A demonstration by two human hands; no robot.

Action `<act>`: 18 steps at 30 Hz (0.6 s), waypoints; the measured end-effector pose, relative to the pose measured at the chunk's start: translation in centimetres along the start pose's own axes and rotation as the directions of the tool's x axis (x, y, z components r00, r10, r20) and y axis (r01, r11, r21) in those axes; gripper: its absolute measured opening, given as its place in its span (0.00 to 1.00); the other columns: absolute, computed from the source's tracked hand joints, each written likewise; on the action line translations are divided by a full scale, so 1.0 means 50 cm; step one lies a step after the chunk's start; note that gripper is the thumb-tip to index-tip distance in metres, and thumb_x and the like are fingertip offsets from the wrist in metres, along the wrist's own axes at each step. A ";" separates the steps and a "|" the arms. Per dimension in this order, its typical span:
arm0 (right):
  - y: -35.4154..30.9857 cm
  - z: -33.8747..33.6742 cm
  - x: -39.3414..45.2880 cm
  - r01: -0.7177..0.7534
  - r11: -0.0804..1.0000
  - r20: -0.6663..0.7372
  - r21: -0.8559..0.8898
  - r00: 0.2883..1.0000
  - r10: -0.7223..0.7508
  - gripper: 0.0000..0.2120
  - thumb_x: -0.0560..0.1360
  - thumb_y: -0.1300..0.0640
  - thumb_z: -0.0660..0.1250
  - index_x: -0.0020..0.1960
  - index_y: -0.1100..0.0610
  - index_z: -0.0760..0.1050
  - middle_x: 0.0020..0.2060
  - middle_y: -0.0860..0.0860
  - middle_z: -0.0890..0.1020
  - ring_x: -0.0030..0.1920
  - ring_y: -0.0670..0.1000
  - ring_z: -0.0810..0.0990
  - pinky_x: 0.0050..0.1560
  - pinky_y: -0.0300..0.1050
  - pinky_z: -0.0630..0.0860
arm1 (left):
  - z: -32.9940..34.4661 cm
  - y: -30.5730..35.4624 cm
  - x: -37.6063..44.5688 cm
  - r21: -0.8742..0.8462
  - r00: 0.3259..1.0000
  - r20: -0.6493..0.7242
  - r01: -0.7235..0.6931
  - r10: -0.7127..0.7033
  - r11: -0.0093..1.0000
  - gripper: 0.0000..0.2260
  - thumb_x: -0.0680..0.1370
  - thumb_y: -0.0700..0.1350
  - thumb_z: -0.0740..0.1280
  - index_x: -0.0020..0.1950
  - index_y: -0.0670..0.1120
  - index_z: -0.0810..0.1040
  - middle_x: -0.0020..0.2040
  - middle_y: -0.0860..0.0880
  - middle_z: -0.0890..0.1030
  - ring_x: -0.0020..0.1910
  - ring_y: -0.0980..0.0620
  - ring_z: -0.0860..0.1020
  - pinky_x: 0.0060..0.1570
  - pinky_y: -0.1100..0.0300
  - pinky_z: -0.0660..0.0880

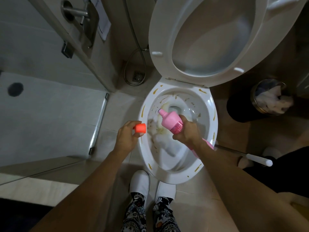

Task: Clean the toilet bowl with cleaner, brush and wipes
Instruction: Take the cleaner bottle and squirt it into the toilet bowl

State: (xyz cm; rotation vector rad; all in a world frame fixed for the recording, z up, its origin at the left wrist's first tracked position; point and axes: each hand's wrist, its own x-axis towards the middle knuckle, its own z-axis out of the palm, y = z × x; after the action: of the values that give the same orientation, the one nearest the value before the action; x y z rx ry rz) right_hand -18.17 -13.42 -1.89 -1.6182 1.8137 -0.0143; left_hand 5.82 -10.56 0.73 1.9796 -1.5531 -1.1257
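Note:
The white toilet bowl [211, 104] stands open, seat and lid [209, 36] raised, with brown-yellow streaks on its rim and inner wall. My right hand [187, 131] grips a pink cleaner bottle [170, 120] over the bowl, tilted with its uncapped nozzle pointing down toward the water. My left hand [127, 134] holds the orange cap [140, 128] just left of the rim. A white-handled toilet brush [247, 156] lies to the right of the bowl. White foam or paper sits on the bowl's near-left wall.
A black bin [260, 101] with white paper inside stands to the right of the toilet. On the left are a glass shower door [78, 25] with a metal handle, and a floor drain [138, 76] with a hose. My white slippers [140, 181] face the bowl.

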 end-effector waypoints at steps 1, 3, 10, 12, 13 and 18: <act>0.004 0.000 -0.007 0.002 0.999 -0.018 0.047 1.000 -0.001 0.38 0.60 0.53 0.76 0.67 0.53 0.66 0.42 0.54 0.82 0.40 0.58 0.82 0.44 0.51 0.80 | -0.003 0.006 0.000 -0.004 1.000 0.007 0.001 -0.001 1.000 0.19 0.70 0.35 0.74 0.60 0.42 0.79 0.57 0.43 0.79 0.53 0.44 0.77 0.57 0.54 0.74; 0.010 -0.004 -0.022 0.007 0.994 -0.037 0.112 0.999 -0.003 0.39 0.61 0.55 0.78 0.68 0.53 0.65 0.43 0.54 0.82 0.41 0.56 0.81 0.46 0.48 0.80 | -0.010 0.017 0.001 -0.009 1.000 0.022 -0.003 0.003 1.000 0.20 0.70 0.34 0.74 0.61 0.42 0.78 0.57 0.43 0.79 0.54 0.44 0.77 0.57 0.53 0.74; 0.027 -0.020 -0.073 0.041 0.974 -0.071 0.221 0.997 -0.026 0.43 0.62 0.54 0.80 0.72 0.53 0.64 0.49 0.54 0.82 0.47 0.57 0.81 0.50 0.47 0.79 | -0.036 0.068 0.012 0.024 0.996 0.068 -0.058 0.056 0.998 0.21 0.70 0.35 0.74 0.62 0.43 0.78 0.58 0.46 0.78 0.53 0.49 0.75 0.54 0.60 0.71; 0.029 -0.023 -0.085 0.078 0.968 -0.079 0.238 0.995 -0.061 0.45 0.61 0.52 0.81 0.73 0.53 0.63 0.52 0.54 0.82 0.48 0.57 0.82 0.51 0.46 0.78 | -0.042 0.086 0.015 0.035 0.993 0.081 -0.091 0.088 0.995 0.20 0.70 0.36 0.74 0.62 0.43 0.78 0.57 0.46 0.78 0.53 0.49 0.75 0.54 0.60 0.71; 0.029 -0.025 -0.091 0.105 0.963 -0.088 0.247 0.992 -0.085 0.46 0.61 0.51 0.81 0.73 0.53 0.63 0.53 0.54 0.82 0.49 0.56 0.82 0.52 0.45 0.78 | -0.044 0.095 0.015 0.042 0.991 0.086 -0.108 0.104 0.993 0.20 0.70 0.36 0.74 0.62 0.43 0.78 0.57 0.46 0.78 0.54 0.48 0.75 0.54 0.59 0.71; 0.029 -0.031 -0.115 0.175 0.940 -0.138 0.292 0.981 -0.139 0.47 0.60 0.46 0.81 0.73 0.52 0.62 0.58 0.52 0.81 0.54 0.55 0.81 0.54 0.46 0.79 | -0.050 0.140 0.000 0.096 0.965 0.123 -0.243 0.231 0.965 0.20 0.72 0.38 0.74 0.63 0.45 0.77 0.56 0.49 0.77 0.51 0.54 0.72 0.51 0.64 0.67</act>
State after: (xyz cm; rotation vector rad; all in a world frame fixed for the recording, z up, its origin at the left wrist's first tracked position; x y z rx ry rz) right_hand -20.32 -8.73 1.39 -1.5604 1.6646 -0.4464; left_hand 3.39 -13.18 7.22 1.7629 -1.8904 -1.0879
